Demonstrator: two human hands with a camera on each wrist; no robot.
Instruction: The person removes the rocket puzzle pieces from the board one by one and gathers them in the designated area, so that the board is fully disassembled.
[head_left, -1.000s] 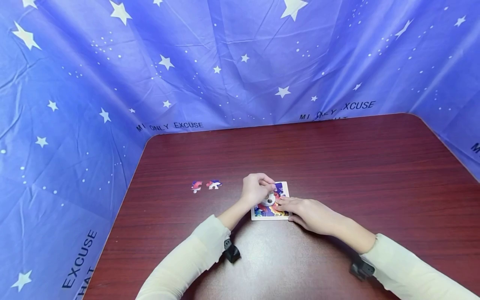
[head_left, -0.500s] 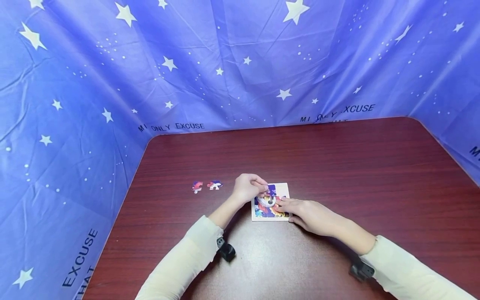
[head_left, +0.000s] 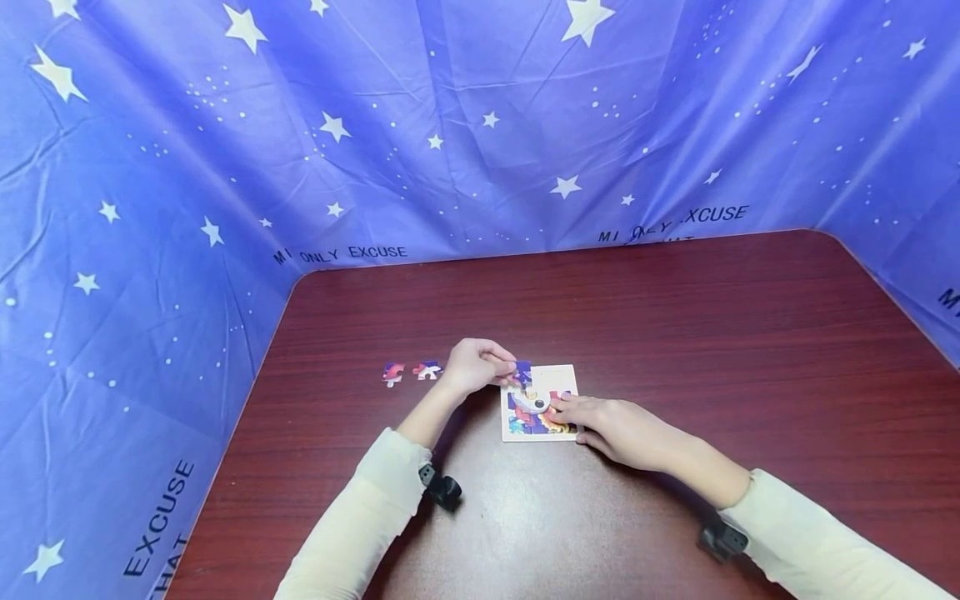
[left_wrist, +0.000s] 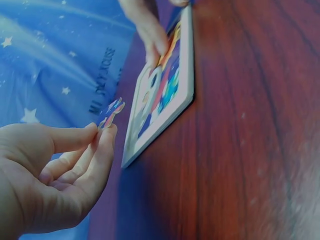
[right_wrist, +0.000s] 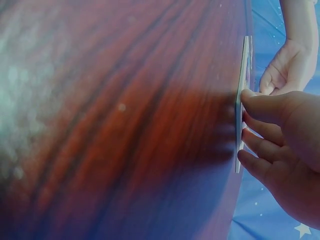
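My left hand (head_left: pixel 474 367) pinches a purple and pink jigsaw piece (left_wrist: pixel 111 113) between thumb and fingertips. The piece is held above the upper left part of a small white-framed puzzle board (head_left: pixel 553 377). Jigsaw pieces fill the lower part of the board with a colourful picture, while its upper right area shows bare pale backing. On the board's right side rests my right hand (head_left: pixel 621 427), fingers extended over the picture and thumb at the near right edge. In the right wrist view the board (right_wrist: pixel 242 107) appears edge-on beside the thumb and fingers.
Two loose jigsaw pieces lie left of the board: a red and purple piece (head_left: pixel 392 373) and a purple and white piece (head_left: pixel 427 370). The dark red wooden table (head_left: pixel 690 317) is bordered by a blue star-patterned curtain (head_left: pixel 450 192).
My left hand has moved left across the top of the board with the jigsaw piece, uncovering the bare upper right area. My right hand has stayed in place.
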